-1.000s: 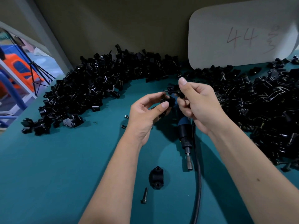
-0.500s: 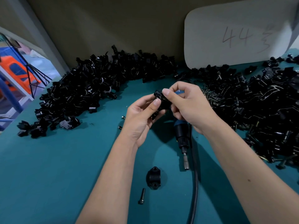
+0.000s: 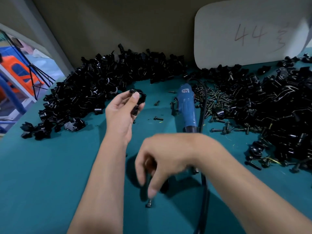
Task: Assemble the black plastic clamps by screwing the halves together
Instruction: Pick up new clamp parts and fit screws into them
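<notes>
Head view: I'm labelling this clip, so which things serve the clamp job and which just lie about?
Job:
left hand holding clamp
right hand reaching for screw
screwdriver
clamp pile
screw pile

Lying about:
white board

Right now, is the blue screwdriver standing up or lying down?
Lying down. The blue screwdriver rests flat on the green table, with no hand on it.

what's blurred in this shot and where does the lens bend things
Head view: the right hand reaching down to the screw is smeared by motion blur; the left hand holding the black clamp stays sharp; wide-angle distortion bows the grey post at the left edge.
</notes>
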A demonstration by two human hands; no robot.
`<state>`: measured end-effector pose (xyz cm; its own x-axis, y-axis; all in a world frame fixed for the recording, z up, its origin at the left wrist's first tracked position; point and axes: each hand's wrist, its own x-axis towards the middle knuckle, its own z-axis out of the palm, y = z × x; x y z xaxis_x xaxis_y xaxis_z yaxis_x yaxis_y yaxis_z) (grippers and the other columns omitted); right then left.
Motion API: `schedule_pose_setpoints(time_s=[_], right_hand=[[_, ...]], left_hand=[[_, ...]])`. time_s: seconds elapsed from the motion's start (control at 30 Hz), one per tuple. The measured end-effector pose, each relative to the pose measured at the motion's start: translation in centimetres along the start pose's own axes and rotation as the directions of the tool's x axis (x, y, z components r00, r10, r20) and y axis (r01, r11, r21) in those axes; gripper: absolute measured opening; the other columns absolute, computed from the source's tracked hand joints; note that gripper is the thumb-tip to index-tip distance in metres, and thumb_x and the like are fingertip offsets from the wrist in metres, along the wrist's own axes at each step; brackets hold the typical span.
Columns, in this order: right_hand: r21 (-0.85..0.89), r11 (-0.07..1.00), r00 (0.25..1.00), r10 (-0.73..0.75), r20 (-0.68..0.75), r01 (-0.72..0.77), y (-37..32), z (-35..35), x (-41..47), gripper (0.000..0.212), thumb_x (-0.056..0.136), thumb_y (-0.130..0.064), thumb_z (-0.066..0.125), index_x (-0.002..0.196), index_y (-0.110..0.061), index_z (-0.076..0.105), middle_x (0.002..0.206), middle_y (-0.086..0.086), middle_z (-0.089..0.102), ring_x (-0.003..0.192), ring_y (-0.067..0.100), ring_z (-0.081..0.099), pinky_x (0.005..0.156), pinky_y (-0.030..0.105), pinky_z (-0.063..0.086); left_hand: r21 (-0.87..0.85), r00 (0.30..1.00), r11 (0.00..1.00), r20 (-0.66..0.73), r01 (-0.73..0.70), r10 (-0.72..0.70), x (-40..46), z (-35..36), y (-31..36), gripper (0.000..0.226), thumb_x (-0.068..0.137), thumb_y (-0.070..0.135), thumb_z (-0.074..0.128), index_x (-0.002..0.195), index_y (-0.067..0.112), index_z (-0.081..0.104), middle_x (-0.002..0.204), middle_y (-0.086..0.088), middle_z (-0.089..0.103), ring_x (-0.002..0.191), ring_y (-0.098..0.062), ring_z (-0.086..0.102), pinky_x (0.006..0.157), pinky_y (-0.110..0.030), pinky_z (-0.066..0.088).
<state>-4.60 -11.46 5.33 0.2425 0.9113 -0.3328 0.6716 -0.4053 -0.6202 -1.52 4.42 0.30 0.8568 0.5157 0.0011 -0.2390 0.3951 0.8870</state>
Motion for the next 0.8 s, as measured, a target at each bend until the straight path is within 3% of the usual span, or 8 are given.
schedule_pose_setpoints(time_s=[0.1, 0.23, 0.37, 0.47, 0.57, 0.63, 0.73, 0.8], right_hand=[[-0.196, 0.98, 0.996, 0.032, 0.081, -0.016, -1.9, 1.2, 0.5, 0.029, 0.07, -0.036, 0.094, 0.092, -0.027, 0.077, 0.059, -0.02, 0.059, 0.057, -0.004, 0.055, 0.045, 0.011, 0.035], [-0.282, 0.959, 0.996, 0.048, 0.071, -0.026, -2.3, 1.9, 0.5, 0.021, 0.072, -0.032, 0.092, 0.084, -0.028, 0.075, 0.074, -0.015, 0.065, 0.067, 0.0, 0.055, 0.055, 0.023, 0.041], [-0.027, 0.999, 0.998, -0.043, 0.036, 0.044, -0.9, 1.1, 0.2, 0.011, 0.081, -0.019, 0.087, 0.087, -0.016, 0.078, 0.068, -0.013, 0.066, 0.059, -0.001, 0.057, 0.056, 0.01, 0.041], [0.196, 0.964, 0.958, -0.124, -0.257, 0.178, 1.5, -0.8, -0.5, 0.009, 0.086, -0.01, 0.083, 0.088, -0.007, 0.075, 0.078, -0.005, 0.072, 0.071, 0.007, 0.064, 0.074, 0.021, 0.051], [0.44, 0.817, 0.795, -0.037, -0.605, 0.373, 4.0, -1.8, -0.9, 0.014, 0.087, 0.001, 0.079, 0.099, 0.0, 0.071, 0.078, 0.004, 0.067, 0.074, 0.011, 0.061, 0.078, 0.026, 0.052], [0.481, 0.728, 0.649, 0.065, -0.758, 0.489, 5.2, -1.7, -0.8, 0.02, 0.091, 0.005, 0.074, 0.109, -0.003, 0.073, 0.077, -0.003, 0.068, 0.073, 0.006, 0.061, 0.072, 0.017, 0.051], [0.411, 0.742, 0.374, 0.231, -0.898, 0.529, 6.6, -1.5, -0.1, 0.012, 0.091, 0.003, 0.073, 0.1, -0.005, 0.077, 0.074, -0.008, 0.072, 0.065, 0.0, 0.062, 0.063, 0.012, 0.047], [0.411, 0.753, 0.245, 0.33, -0.912, 0.515, 7.4, -1.5, 0.0, 0.011, 0.088, 0.0, 0.079, 0.092, -0.01, 0.077, 0.073, -0.005, 0.073, 0.065, 0.005, 0.065, 0.063, 0.016, 0.049]], left_hand=[[-0.009, 1.0, 1.0, -0.012, -0.009, 0.009, 0.4, -0.6, 0.2, 0.012, 0.091, 0.003, 0.075, 0.087, 0.015, 0.077, 0.088, -0.002, 0.077, 0.09, -0.027, 0.071, 0.076, -0.025, 0.059], [-0.021, 1.0, 1.0, -0.024, 0.003, -0.004, 0.3, -0.7, 0.3, 0.01, 0.091, 0.005, 0.076, 0.09, 0.015, 0.077, 0.09, -0.002, 0.077, 0.086, -0.026, 0.073, 0.077, -0.025, 0.059], [-0.009, 1.0, 1.0, -0.003, 0.015, -0.015, 0.1, -0.5, 0.1, 0.007, 0.092, 0.005, 0.075, 0.094, 0.012, 0.075, 0.088, 0.0, 0.077, 0.085, -0.024, 0.073, 0.077, -0.025, 0.059], [0.015, 0.999, 0.999, 0.028, 0.039, -0.039, -0.3, 0.2, -0.2, 0.009, 0.09, 0.005, 0.076, 0.095, 0.011, 0.073, 0.085, 0.001, 0.077, 0.085, -0.022, 0.072, 0.073, -0.025, 0.059], [0.13, 0.996, 0.991, 0.083, 0.022, -0.033, -0.6, 0.8, -0.6, 0.013, 0.087, 0.006, 0.078, 0.097, 0.014, 0.073, 0.083, 0.001, 0.076, 0.074, -0.014, 0.071, 0.066, -0.027, 0.058], [0.166, 0.988, 0.986, 0.153, 0.012, -0.038, -0.8, 1.1, -0.8, 0.014, 0.088, 0.005, 0.074, 0.101, 0.009, 0.072, 0.088, -0.002, 0.076, 0.079, -0.017, 0.071, 0.07, -0.027, 0.058], [0.163, 0.965, 0.986, 0.255, 0.026, -0.068, -1.2, 1.5, -1.2, 0.017, 0.08, 0.013, 0.077, 0.097, 0.01, 0.074, 0.091, -0.008, 0.076, 0.083, -0.018, 0.074, 0.075, -0.026, 0.06], [0.214, 0.944, 0.976, 0.315, 0.031, -0.099, -1.5, 1.8, -1.5, 0.025, 0.074, 0.018, 0.079, 0.098, 0.009, 0.076, 0.102, -0.017, 0.075, 0.088, -0.024, 0.075, 0.08, -0.03, 0.061]])
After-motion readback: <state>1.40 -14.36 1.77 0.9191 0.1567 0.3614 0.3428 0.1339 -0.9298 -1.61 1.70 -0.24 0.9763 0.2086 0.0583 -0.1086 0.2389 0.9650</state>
